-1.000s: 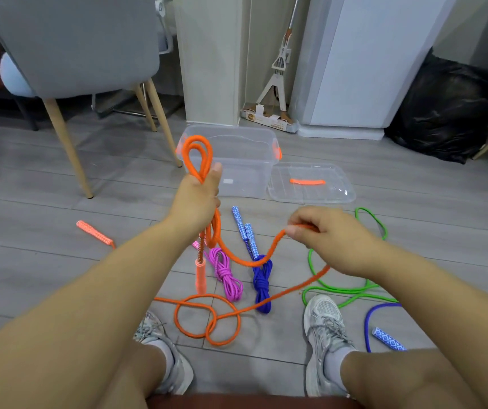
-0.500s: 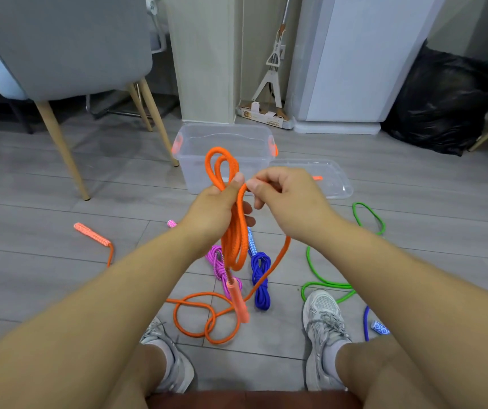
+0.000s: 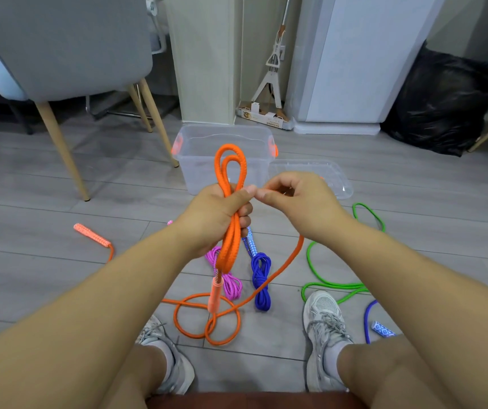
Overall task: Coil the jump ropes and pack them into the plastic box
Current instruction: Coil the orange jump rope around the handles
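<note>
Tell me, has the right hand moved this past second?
Yes. The right hand has swung up and leftward, away from the green rope, to the left hand holding the orange rope, in front of the clear lid.

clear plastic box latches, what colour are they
Orange latches on the clear plastic box, best seen in the head view.

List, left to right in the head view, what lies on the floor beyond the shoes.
orange handle → pink coiled rope → blue coiled rope → green rope. Left out: the orange rope, whose floor loops cross in front of both coils.
</note>
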The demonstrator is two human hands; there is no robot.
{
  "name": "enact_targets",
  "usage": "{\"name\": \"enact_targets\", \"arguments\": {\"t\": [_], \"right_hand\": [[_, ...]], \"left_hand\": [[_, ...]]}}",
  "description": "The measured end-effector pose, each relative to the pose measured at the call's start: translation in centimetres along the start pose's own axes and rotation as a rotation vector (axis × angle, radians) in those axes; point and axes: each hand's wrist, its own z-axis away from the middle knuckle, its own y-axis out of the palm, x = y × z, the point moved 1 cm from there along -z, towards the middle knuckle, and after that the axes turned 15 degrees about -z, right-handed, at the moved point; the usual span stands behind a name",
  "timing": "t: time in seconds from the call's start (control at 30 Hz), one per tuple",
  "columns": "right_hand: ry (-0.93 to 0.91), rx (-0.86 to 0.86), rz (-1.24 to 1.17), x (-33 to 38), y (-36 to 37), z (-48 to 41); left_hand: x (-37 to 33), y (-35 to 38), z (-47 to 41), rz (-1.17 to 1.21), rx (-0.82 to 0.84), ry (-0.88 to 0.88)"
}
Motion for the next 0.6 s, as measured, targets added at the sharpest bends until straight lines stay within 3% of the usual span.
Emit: {"name": "enact_targets", "arguments": {"t": [0.2, 0.43, 0.6], "right_hand": [[0.065, 0.092, 0.167, -1.1, -2.4, 1.1], [0.188, 0.064, 0.333, -4.2, -5.9, 2.7], [0.171, -0.007, 0.190, -5.0, -6.2, 3.0]], "left_hand": [[-0.3, -2.4, -0.5, 0.062, -0.125, 0.012], [-0.7, -5.8, -0.8, 0.116, -0.295, 0.055], [-0.2, -6.3, -0.9, -0.032, -0.333, 0.065]]}}
